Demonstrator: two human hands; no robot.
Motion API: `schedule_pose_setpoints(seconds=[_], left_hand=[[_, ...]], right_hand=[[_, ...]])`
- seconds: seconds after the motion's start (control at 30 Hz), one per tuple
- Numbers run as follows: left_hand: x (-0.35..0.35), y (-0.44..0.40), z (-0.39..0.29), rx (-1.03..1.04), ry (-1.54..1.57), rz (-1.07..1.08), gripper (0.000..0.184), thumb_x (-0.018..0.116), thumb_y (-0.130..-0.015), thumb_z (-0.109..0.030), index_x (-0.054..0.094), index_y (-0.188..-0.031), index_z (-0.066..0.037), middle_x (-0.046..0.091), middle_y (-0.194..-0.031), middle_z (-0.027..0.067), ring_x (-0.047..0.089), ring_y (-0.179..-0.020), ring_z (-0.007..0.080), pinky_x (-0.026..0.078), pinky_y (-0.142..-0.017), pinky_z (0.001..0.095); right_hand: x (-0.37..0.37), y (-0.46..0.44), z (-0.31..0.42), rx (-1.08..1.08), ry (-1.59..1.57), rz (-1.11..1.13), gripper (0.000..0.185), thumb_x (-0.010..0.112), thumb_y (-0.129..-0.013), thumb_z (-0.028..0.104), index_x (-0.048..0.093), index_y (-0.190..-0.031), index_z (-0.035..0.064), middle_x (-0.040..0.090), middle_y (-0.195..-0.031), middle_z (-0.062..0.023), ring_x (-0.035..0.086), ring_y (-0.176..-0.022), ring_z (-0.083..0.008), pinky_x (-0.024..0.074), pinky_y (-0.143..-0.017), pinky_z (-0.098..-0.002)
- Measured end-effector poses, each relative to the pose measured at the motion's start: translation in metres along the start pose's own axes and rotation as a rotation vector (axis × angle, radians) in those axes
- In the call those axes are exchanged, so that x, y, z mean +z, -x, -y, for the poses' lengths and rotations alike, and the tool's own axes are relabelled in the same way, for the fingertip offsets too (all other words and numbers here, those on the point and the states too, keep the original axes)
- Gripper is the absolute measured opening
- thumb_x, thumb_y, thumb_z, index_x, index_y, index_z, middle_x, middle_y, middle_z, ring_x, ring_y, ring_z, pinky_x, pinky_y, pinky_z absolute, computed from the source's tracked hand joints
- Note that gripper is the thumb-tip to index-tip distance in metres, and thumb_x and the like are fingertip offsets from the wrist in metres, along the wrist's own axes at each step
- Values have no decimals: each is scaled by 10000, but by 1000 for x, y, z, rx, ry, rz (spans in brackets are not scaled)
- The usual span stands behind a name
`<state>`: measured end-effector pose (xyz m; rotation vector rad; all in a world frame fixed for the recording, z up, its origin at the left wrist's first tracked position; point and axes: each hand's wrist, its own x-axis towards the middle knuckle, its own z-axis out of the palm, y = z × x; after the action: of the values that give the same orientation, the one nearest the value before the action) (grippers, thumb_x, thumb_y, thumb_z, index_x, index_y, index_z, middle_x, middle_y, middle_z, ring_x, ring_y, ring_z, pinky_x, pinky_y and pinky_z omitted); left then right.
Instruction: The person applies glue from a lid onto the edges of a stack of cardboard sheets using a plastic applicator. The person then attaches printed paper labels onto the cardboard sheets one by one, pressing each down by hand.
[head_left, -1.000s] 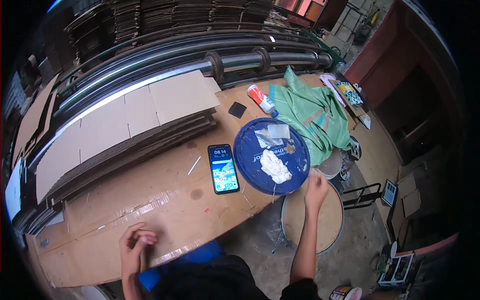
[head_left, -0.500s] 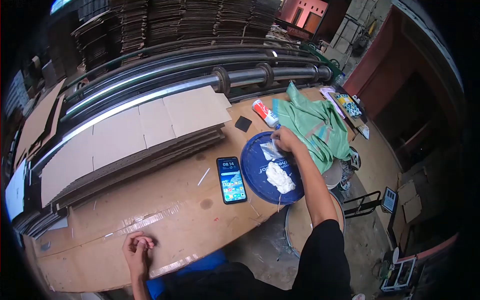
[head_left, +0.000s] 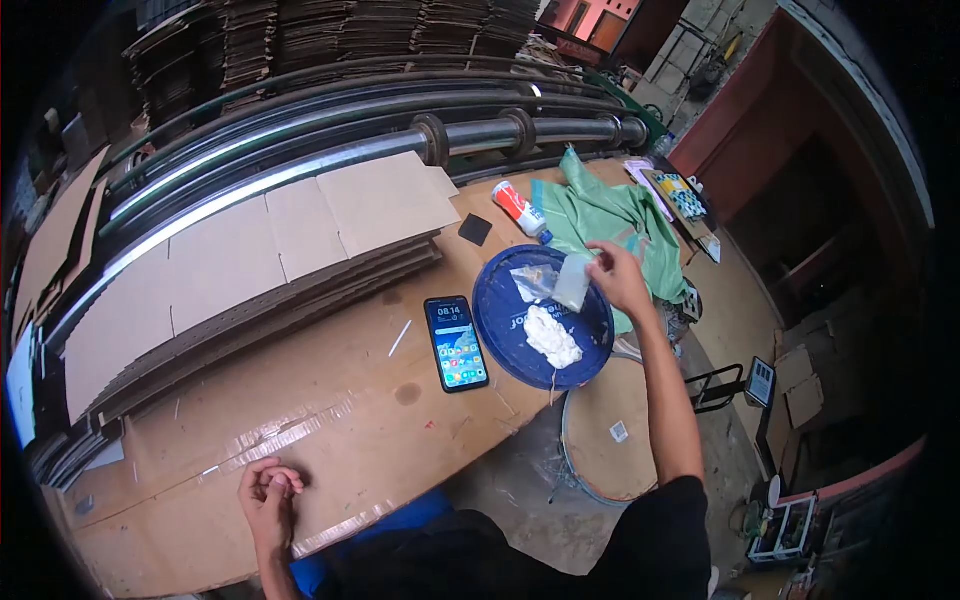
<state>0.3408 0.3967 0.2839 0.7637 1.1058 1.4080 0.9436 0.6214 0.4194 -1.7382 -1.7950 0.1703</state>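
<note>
Open tabletop between left hand and phone. Stacked cardboard blocks far side; bottle and green sack crowd beyond blue lid.

Translucent whitish packet: small, rectangular, tilted, top right edge pinched in right hand, over upper right part of blue lid; contact with lid unclear. Blue lid: round, flat on table near its edge, pale printing, smudged surface. White lumpy mass: soft-looking, uneven outline, on lower middle of lid, below packet. Clear plastic bag: crumpled, shiny, on upper left of lid, beside packet; contents unclear. Left hand nearest to bare table surface, fingers curled.
</note>
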Motion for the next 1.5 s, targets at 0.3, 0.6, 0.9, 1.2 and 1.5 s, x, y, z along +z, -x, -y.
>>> schedule_pose_setpoints(seconds=[0.3,0.6,0.9,1.2,1.5], left_hand=[[-5,-1,1,-10,-13,67,213,618,-1021,-23,585,-1231,-1,697,-948,112,650,-798,170,545,-737,282],[-5,6,2,16,22,23,220,633,-1007,-20,592,-1221,6,698,-938,114,648,-803,163,542,-737,283],[-6,5,4,25,13,40,217,647,-998,-22,599,-1207,9,701,-933,108,644,-784,164,541,-729,286],[-4,6,2,41,-22,60,205,630,-999,-15,597,-1198,17,699,-927,109,644,-784,166,543,-738,295],[0,8,1,80,-86,56,173,642,-1010,-36,607,-1170,18,701,-906,108,648,-774,164,545,-743,298]], right_hand=[[26,80,-33,326,-371,-90,236,750,-929,90,768,-1131,-30,733,-863,3,629,-726,-63,484,-651,-229],[32,67,-38,312,87,-269,254,762,-845,140,778,-1012,-51,762,-805,-150,735,-723,-223,580,-736,-358],[24,76,6,30,141,-355,143,708,-881,34,734,-1001,-38,732,-859,-181,723,-756,-292,565,-725,-390],[28,126,12,-150,178,-359,99,719,-870,-36,706,-967,-21,721,-941,-169,715,-858,-336,561,-800,-400],[29,144,14,-177,105,-483,121,715,-867,-58,715,-985,-34,738,-1006,-179,727,-944,-337,567,-857,-394]])
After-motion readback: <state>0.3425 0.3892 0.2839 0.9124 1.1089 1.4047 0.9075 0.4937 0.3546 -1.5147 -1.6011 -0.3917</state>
